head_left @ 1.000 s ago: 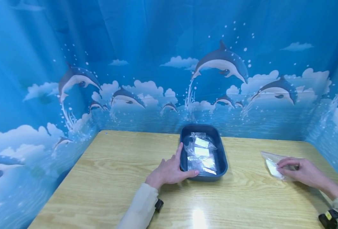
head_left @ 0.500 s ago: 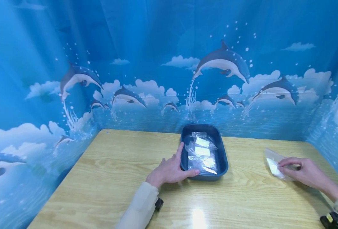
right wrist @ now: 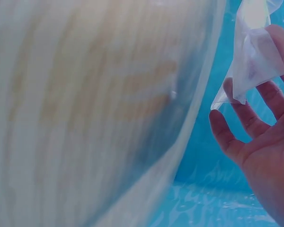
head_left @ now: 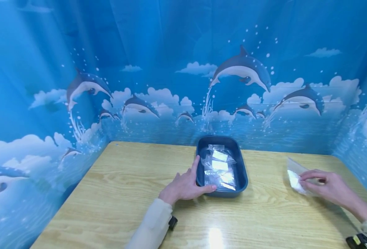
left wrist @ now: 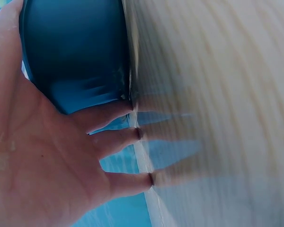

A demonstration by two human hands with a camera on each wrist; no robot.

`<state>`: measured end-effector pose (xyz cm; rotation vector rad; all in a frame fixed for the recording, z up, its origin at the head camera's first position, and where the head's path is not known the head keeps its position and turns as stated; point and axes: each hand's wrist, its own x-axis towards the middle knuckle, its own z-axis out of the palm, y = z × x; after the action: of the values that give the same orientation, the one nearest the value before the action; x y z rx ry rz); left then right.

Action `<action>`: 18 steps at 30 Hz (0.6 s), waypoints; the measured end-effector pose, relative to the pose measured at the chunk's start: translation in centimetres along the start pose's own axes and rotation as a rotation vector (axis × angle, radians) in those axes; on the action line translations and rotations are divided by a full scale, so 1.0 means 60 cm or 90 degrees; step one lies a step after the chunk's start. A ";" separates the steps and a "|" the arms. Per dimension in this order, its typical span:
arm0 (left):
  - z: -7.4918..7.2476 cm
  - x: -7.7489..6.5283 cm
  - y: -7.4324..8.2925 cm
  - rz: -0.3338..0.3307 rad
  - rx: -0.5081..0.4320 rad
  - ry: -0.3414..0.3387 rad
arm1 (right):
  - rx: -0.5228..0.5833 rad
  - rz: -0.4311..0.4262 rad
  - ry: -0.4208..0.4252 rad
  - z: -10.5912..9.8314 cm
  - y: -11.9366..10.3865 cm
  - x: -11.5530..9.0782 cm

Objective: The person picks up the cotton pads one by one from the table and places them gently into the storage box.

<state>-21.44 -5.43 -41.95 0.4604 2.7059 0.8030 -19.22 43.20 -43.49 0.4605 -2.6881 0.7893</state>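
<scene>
A dark blue plastic bin (head_left: 243,173) stands on the table with several clear plastic bags (head_left: 219,166) lying in it, some with white contents. My left hand (head_left: 183,185) rests against its near left corner, the thumb reaching over the front rim. In the left wrist view the other fingers (left wrist: 128,184) are straight and spread, tips at the tabletop. Far to the right, my right hand (head_left: 329,186) pinches a clear plastic bag (head_left: 295,180) with something white inside. The right wrist view shows that bag (right wrist: 258,59) hanging from thumb and fingertips, raised over the table.
The light wood-grain table (head_left: 127,176) carries the bin near its back edge. A blue curtain (head_left: 171,52) printed with dolphins rises behind the table and on both sides. Black wrist devices (head_left: 359,240) sit at my sleeves.
The bag in my right hand has tipped up, its far corner now higher, while the hand has hardly shifted. My left hand and the bin stay in place.
</scene>
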 end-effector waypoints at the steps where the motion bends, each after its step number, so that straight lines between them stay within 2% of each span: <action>1: 0.000 0.000 0.000 0.000 0.002 0.000 | -0.003 -0.006 0.005 0.001 -0.003 0.001; 11: 0.001 0.000 0.000 0.003 0.005 0.003 | -0.031 -0.032 0.018 -0.002 -0.038 0.014; 18: 0.002 0.002 -0.001 0.000 0.000 0.003 | -0.052 -0.015 0.006 -0.005 -0.058 0.019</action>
<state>-21.50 -5.36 -42.11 0.4601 2.7097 0.8050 -18.89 40.32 -41.21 0.4675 -2.6890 0.6712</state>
